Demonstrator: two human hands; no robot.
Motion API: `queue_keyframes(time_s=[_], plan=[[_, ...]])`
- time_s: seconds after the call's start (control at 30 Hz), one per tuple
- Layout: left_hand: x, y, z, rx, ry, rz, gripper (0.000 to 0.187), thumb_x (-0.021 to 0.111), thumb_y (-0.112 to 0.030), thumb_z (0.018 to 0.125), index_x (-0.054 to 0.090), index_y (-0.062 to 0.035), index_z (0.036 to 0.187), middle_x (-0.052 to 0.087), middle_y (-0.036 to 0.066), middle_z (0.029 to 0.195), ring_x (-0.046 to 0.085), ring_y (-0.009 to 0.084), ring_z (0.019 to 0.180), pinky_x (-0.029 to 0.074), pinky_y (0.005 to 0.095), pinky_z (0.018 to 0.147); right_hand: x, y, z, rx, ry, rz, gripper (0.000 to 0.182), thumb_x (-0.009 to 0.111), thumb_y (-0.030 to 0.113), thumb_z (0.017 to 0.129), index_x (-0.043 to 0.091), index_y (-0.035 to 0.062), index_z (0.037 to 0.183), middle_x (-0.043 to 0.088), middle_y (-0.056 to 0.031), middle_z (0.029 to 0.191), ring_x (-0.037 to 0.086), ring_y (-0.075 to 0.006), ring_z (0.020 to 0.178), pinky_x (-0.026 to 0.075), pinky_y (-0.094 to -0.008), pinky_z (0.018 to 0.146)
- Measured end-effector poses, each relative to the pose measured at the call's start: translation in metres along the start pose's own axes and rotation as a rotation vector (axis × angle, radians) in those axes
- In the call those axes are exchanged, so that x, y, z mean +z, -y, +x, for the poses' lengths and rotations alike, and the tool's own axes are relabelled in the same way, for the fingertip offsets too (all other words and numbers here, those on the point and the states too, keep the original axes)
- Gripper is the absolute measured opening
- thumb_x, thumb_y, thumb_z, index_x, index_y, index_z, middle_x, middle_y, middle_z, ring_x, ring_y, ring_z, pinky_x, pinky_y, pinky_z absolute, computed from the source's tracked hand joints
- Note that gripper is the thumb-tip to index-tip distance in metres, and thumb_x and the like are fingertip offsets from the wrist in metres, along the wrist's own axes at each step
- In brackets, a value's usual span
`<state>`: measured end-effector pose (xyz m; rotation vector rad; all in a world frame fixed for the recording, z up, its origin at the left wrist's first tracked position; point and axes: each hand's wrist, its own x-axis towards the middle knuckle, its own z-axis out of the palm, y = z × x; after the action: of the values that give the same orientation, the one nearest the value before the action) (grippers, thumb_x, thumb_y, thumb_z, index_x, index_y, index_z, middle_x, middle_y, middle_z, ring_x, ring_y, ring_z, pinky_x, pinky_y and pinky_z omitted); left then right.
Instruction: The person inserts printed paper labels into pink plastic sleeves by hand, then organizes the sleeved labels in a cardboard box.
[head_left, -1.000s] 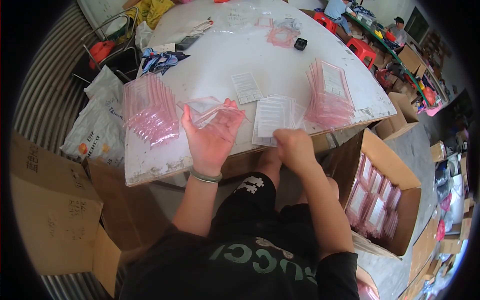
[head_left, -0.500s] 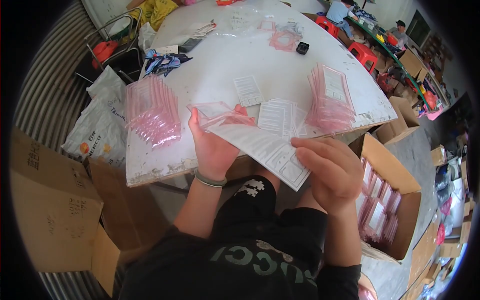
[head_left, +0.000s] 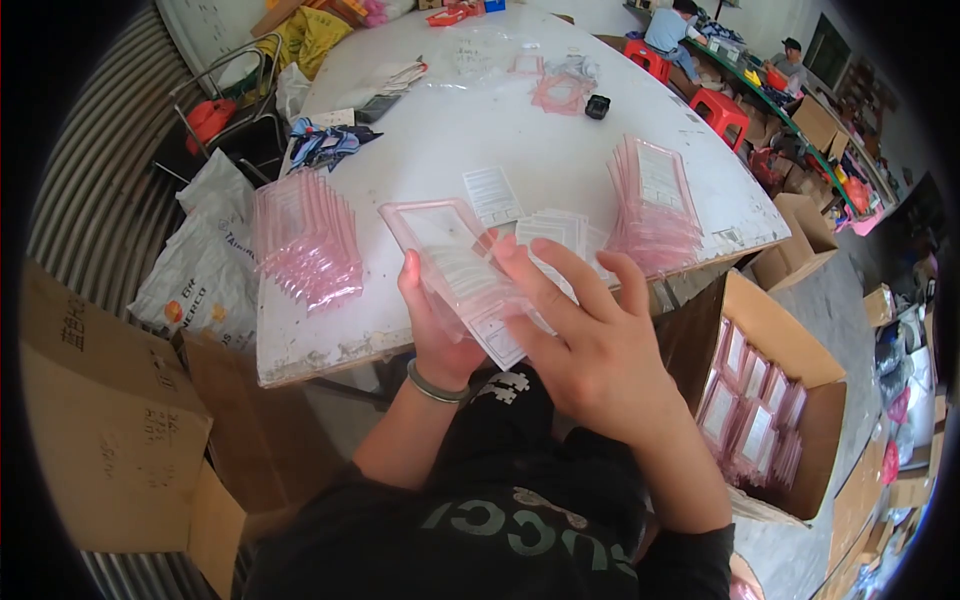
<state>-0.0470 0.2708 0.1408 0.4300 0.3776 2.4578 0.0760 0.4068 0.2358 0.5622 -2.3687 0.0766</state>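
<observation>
A clear plastic pouch with pink edges lies tilted in my left hand, whose fingers are closed around it from below. Most of a white printed card sits inside the pouch, with its lower corner sticking out towards me. My right hand is over the pouch's right side, its fingers spread and the index finger touching the plastic. The thumb tip is partly hidden near the card's lower end. Beyond my hands, a single printed card and a fanned pile of cards lie on the white table.
Stacks of pink-edged pouches stand at left and right. An open carton of filled pouches is at my right. Folded cloth and a small black object lie farther back. Two people sit at a far bench.
The card, held mostly outside the pouch before, is now largely inside it. My right hand has moved left over the pouch and its fingers have spread.
</observation>
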Motion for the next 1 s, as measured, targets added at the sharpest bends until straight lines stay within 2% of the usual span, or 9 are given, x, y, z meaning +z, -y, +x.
queue_keyframes(time_s=[0.07,0.17,0.27,0.37,0.57,0.67,0.77,0.87,1.0], plan=[[0.008,0.004,-0.005,-0.032,0.045,-0.165,0.083,0.028,-0.067,0.097,0.042,-0.0014,0.145,0.057,0.018,0.134,0.056,0.0324,0.124,0.045,0.0462,0.106,-0.001,0.002,0.0,-0.02,0.028,-0.115,0.02,0.068,0.011,0.075,0.07,0.004,0.093,0.057,-0.0127,0.141,0.053,-0.0294,0.129,0.04,-0.052,0.101],[-0.006,0.021,-0.007,-0.044,0.002,0.088,0.084,0.032,-0.068,0.096,0.03,-0.0067,0.154,0.046,0.019,0.148,0.047,0.0338,0.135,0.039,0.0509,0.113,0.011,0.002,0.002,-0.017,0.077,-0.227,0.021,0.068,0.012,0.075,0.071,0.0045,0.095,0.057,-0.0111,0.142,0.054,-0.0295,0.128,0.037,-0.0546,0.105],[-0.01,0.021,-0.005,-0.077,0.264,-0.394,0.085,0.034,-0.067,0.095,0.026,-0.0078,0.156,0.041,0.022,0.151,0.042,0.0367,0.139,0.033,0.0557,0.116,0.005,0.0,0.002,0.044,0.138,-0.101,0.019,0.067,0.012,0.076,0.071,0.0029,0.093,0.059,-0.0116,0.14,0.054,-0.0306,0.129,0.037,-0.0577,0.105],[0.004,0.018,-0.011,-0.062,-0.017,0.146,0.097,0.043,-0.071,0.09,0.023,-0.0045,0.156,0.04,0.024,0.15,0.04,0.0377,0.14,0.031,0.0572,0.117,0.004,0.001,0.0,-0.027,0.059,-0.014,0.017,0.066,0.012,0.073,0.07,-0.0008,0.084,0.062,-0.0154,0.131,0.054,-0.0333,0.127,0.039,-0.0609,0.101],[-0.004,0.014,-0.005,-0.102,0.111,-0.079,0.12,0.055,-0.08,0.077,0.017,0.003,0.155,0.041,0.027,0.145,0.039,0.0362,0.14,0.032,0.0601,0.115,0.007,0.007,-0.012,-0.046,-0.123,0.09,0.017,0.067,0.013,0.072,0.068,-0.0018,0.08,0.064,-0.017,0.127,0.057,-0.0344,0.122,0.04,-0.0616,0.096],[-0.003,0.019,-0.01,-0.104,0.138,-0.089,0.117,0.052,-0.08,0.079,0.02,0.0031,0.155,0.044,0.025,0.144,0.041,0.0357,0.138,0.035,0.0603,0.113,0.008,0.013,-0.014,-0.035,-0.13,-0.044,0.017,0.067,0.013,0.071,0.068,-0.0021,0.079,0.064,-0.0191,0.127,0.056,-0.0363,0.122,0.04,-0.0632,0.096],[-0.005,0.023,-0.012,-0.105,0.144,-0.096,0.1,0.047,-0.07,0.084,0.03,0.0027,0.151,0.048,0.021,0.14,0.049,0.0345,0.13,0.042,0.0509,0.109,0.011,0.015,-0.011,-0.016,-0.069,-0.132,0.015,0.067,0.012,0.072,0.068,-0.0015,0.078,0.063,-0.0186,0.128,0.056,-0.0364,0.123,0.039,-0.0642,0.098],[-0.007,0.027,-0.016,-0.105,0.086,0.006,0.109,0.044,-0.079,0.083,0.021,0.0003,0.155,0.041,0.019,0.149,0.043,0.035,0.137,0.041,0.0592,0.108,0.006,0.019,-0.008,0.042,0.083,-0.164,0.012,0.068,0.011,0.074,0.069,0.0001,0.078,0.063,-0.0143,0.132,0.055,-0.0328,0.127,0.034,-0.0645,0.103],[0.009,0.029,-0.018,-0.075,0.09,-0.073,0.099,0.045,-0.07,0.086,0.029,0.0008,0.152,0.047,0.021,0.143,0.048,0.0362,0.134,0.042,0.0527,0.111,0.002,0.02,-0.007,0.034,0.11,-0.073,0.012,0.066,0.012,0.074,0.069,0.0007,0.075,0.061,-0.0144,0.134,0.05,-0.0305,0.133,0.032,-0.0682,0.105]])
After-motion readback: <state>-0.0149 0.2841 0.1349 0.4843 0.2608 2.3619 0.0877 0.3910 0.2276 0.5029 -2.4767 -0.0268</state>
